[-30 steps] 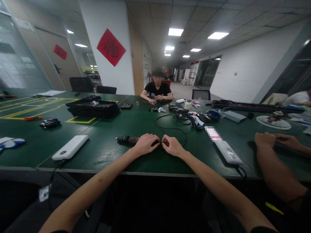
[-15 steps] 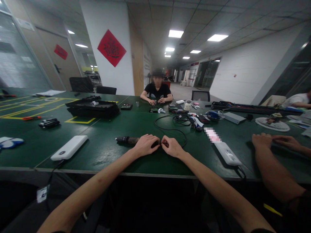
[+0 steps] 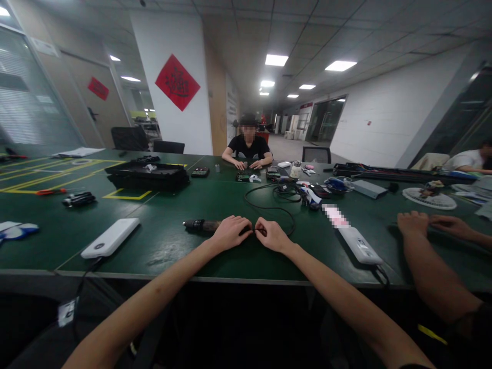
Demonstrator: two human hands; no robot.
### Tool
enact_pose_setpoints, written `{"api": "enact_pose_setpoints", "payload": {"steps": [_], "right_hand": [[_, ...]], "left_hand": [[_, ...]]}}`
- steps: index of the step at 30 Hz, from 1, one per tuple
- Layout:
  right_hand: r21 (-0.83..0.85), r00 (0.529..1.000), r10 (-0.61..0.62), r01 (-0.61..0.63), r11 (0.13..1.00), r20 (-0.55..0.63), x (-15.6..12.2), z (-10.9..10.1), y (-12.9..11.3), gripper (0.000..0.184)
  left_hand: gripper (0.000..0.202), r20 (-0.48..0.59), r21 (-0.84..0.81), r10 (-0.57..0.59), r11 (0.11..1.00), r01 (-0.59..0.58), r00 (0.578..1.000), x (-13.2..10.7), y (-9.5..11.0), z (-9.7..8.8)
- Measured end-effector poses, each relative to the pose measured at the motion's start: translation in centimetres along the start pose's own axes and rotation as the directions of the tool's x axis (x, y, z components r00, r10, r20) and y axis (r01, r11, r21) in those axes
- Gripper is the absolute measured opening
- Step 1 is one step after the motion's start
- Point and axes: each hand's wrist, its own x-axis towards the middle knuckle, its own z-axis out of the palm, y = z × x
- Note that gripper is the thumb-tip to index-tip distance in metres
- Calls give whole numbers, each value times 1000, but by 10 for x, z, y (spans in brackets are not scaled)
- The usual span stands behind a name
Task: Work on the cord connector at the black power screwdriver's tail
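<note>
My left hand point(image 3: 231, 233) is closed over the rear end of a dark cylindrical electric screwdriver point(image 3: 200, 225). The tool lies along the tabletop with its thin tip pointing left. Close beside it, my right hand point(image 3: 272, 236) pinches a black cord point(image 3: 293, 218) near the tool's end. The fingertips of both hands nearly meet, and they hide where cord and tool come together. From behind my right hand the cord loops up the table toward a tangle of cables.
White power banks point(image 3: 110, 238) point(image 3: 359, 245) lie on either side of my arms. A black plastic tray point(image 3: 148, 177) stands back left. Across the green table point(image 3: 165, 251) sits a person point(image 3: 249, 146) handling small parts; another person's hands point(image 3: 413, 224) rest at right.
The view has shifted slightly. The short dark piece of cord that showed between my fingertips is now less visible; both hands keep nearly the same place.
</note>
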Motion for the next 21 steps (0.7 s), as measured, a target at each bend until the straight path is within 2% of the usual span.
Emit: {"api": "enact_pose_setpoints", "payload": {"steps": [16, 21], "right_hand": [[-1, 1000, 8, -8, 1000, 2, 0, 0, -2, 6], [3, 1000, 12, -12, 1000, 3, 0, 0, -2, 7]], "left_hand": [[19, 18, -13, 41, 999, -41, 999, -2, -2, 0], [21, 1, 0, 6, 1000, -6, 1000, -1, -2, 1]]}}
